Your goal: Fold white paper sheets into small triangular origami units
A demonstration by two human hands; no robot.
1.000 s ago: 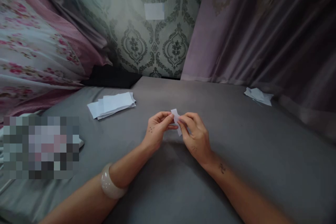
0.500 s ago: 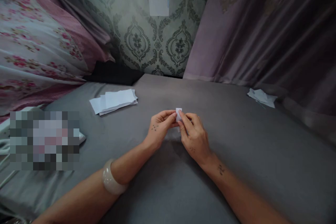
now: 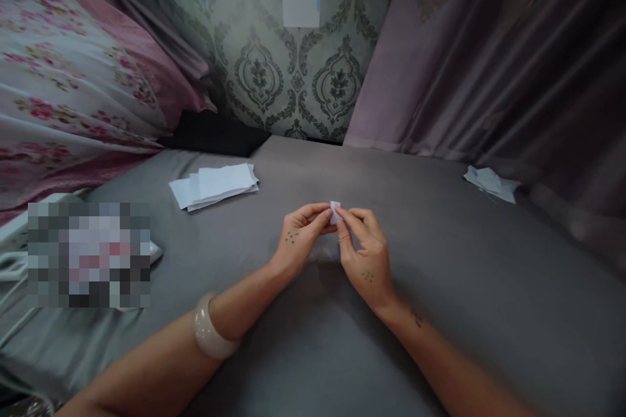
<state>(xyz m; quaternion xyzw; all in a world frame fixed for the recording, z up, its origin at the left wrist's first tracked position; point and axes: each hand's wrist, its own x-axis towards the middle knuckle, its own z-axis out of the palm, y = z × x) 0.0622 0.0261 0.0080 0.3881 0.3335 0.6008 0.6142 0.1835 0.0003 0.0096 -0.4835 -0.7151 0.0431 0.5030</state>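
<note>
A small folded piece of white paper (image 3: 335, 211) is pinched between my two hands above the grey sheet (image 3: 313, 339). My left hand (image 3: 304, 234) closes thumb and fingers on its left side. My right hand (image 3: 364, 247) presses the other side with thumb and forefinger. Part of the paper is hidden behind the fingertips. Beyond my left hand, a stack of white paper strips (image 3: 222, 184) lies fanned out. Farther off to the right, a small pile of white paper pieces (image 3: 491, 182) rests on the sheet.
A black folded cloth (image 3: 215, 133) lies at the back left. White cables (image 3: 14, 267) and a blurred-out object (image 3: 92, 254) sit at the left edge. Floral curtain (image 3: 63, 78) hangs left, purple curtain (image 3: 440, 65) right. A white paper (image 3: 301, 10) is on the patterned wall.
The part of the paper that hung below my fingers no longer shows, and the piece looks smaller. My right fingers have shifted slightly. The whole view has moved a little.
</note>
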